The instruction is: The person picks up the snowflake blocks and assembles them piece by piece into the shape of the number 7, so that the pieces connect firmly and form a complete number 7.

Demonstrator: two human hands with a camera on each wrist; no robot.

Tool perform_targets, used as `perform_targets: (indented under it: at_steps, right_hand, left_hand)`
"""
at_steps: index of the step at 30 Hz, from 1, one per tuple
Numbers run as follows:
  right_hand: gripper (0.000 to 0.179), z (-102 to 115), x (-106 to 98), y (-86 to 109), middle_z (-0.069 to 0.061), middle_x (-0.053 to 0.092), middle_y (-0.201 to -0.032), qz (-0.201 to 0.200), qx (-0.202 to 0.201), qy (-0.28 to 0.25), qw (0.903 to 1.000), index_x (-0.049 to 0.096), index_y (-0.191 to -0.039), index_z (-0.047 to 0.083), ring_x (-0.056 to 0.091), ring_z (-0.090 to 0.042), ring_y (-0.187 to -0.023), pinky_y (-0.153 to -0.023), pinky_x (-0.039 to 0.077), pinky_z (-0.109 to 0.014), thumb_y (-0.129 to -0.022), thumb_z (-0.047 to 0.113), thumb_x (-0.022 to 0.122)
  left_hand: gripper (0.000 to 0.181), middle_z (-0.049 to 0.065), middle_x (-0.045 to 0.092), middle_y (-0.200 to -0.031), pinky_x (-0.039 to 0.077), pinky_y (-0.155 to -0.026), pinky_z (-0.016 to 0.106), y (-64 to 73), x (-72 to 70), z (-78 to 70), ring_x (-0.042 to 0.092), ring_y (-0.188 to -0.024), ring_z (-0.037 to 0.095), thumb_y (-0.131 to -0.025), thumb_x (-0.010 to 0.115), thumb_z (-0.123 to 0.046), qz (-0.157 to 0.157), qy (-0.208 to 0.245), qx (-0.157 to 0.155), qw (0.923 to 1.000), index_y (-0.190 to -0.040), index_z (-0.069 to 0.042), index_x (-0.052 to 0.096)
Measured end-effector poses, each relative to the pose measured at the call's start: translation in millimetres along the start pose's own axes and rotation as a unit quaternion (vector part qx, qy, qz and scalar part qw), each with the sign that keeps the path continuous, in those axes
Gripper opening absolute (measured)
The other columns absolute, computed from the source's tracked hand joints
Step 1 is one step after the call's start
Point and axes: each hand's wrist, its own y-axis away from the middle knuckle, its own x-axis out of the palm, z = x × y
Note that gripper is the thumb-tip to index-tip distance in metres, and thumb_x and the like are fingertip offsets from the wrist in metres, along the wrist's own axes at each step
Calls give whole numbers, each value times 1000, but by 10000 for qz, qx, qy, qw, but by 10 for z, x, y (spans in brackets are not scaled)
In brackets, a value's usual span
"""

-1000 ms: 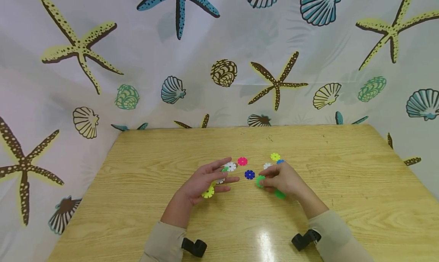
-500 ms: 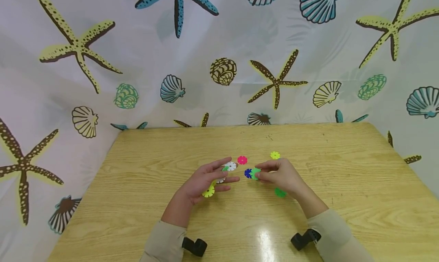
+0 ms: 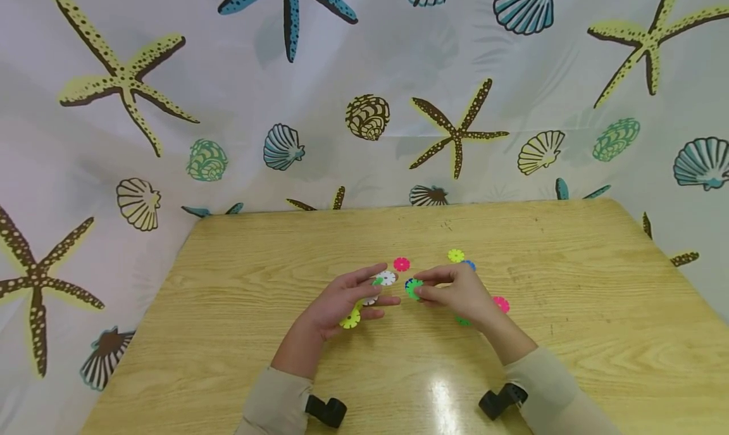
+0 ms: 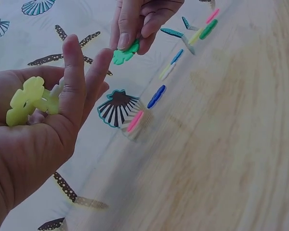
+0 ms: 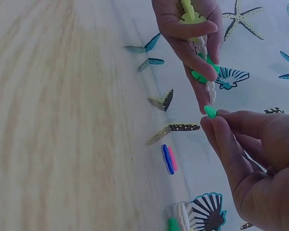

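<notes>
Thumb and fingertips of the right hand (image 3: 461, 294) pinch 1 green disc (image 3: 411, 292) just right of the frame's centre, a dark blue disc (image 5: 167, 159) on the table mostly hidden behind it in the head view. To its left, the left hand (image 3: 336, 303) holds a chain of linked yellow, white and green discs (image 3: 370, 301) between thumb and outstretched fingers, apart from the pinched disc. Above the hands lies 1 pink disc (image 3: 401, 264); to the upper right, 1 yellow disc (image 3: 456, 256) and 1 lighter blue disc (image 3: 469, 266). Beyond the right wrist sits another pink disc (image 3: 502, 304). The wooden table (image 3: 239, 321) meets a shell-and-starfish cloth (image 3: 319, 87) filling the upper frame.
</notes>
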Motion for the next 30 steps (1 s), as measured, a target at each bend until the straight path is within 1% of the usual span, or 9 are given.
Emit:
perform_targets:
  at_steps: [4, 9, 11, 14, 18, 21, 25, 27, 30]
  right_hand:
    - [29, 25, 42, 10, -20, 71, -103, -72, -87, 89, 9999, 70, -115, -7, 75, -23, -87, -82, 62, -43, -89, 4, 74]
    - [26, 48, 91, 23, -18, 75, -99, -208, -192, 223, 9994, 71, -110, -6, 75, -28, -90, -83, 62, -45, -88, 9, 76]
    - [25, 54, 103, 29, -18, 75, -98, -259, -236, 235, 9991, 72, -108, -6, 75, -29, -90, -83, 62, -46, -88, 9, 76]
    - [24, 55, 120, 33, -18, 75, -97, -295, -309, 293, 9987, 72, -107, -6, 75, -28, -88, -82, 62, -46, -88, 8, 76]
    - [21, 52, 158, 40, -17, 75, -94, -476, -450, 460, 9968, 74, -103, -4, 75, -29, -86, -78, 63, -43, -87, 10, 77]
    - [17, 63, 203, 56, -14, 76, -89, -787, -633, 780, 9918, 75, -97, -1, 75, -26, -81, -71, 63, -34, -86, 11, 79]
    - [9, 80, 272, 76, -7, 77, -85, -1180, -904, 1322, 9800, 77, -91, 6, 72, -15, -71, -63, 59, -23, -85, 12, 80]
    - [6, 85, 297, 86, -5, 77, -85, -1315, -1044, 1535, 9738, 77, -89, 8, 69, -10, -69, -60, 57, -21, -85, 12, 80]
    - [5, 96, 326, 103, -4, 77, -84, -1456, -1197, 1706, 9671, 77, -86, 8, 68, -7, -67, -58, 56, -20, -85, 11, 80]
  left_hand:
    - [57, 18, 40, -155, 59, -84, 22, -14, 22, 9, 67, -118, 22, -105, 51, -16, 19, 12, -2, 10000, -157, -8, 30]
    - [59, 19, 47, -151, 59, -80, 20, -22, 43, 13, 70, -111, 18, -104, 53, -17, 56, -30, -11, 10000, -157, -7, 30]
    - [59, 19, 49, -149, 59, -79, 20, -23, 46, 16, 71, -109, 16, -104, 53, -17, 58, -70, -23, 10000, -157, -8, 30]
    - [58, 18, 49, -149, 59, -78, 20, -23, 58, 19, 71, -108, 15, -104, 52, -17, 61, -127, -29, 9999, -157, -9, 30]
    - [56, 17, 49, -149, 59, -77, 21, -25, 83, 27, 71, -108, 16, -105, 49, -15, 92, -187, -41, 9998, -158, -10, 29]
    - [56, 16, 49, -149, 57, -74, 20, -31, 110, 32, 71, -107, 15, -106, 48, -17, 116, -298, -36, 9995, -158, -13, 29]
    - [55, 14, 52, -149, 47, -62, 19, -31, 139, 34, 71, -107, 16, -107, 47, -20, 59, -532, -10, 9986, -159, -16, 29]
    - [55, 12, 52, -149, 43, -58, 18, -31, 147, 31, 71, -108, 16, -106, 47, -21, 26, -657, 5, 9978, -158, -18, 30]
    - [54, 11, 51, -150, 42, -54, 16, -30, 153, 26, 71, -109, 16, -106, 47, -22, 72, -783, 9, 9969, -158, -21, 32]
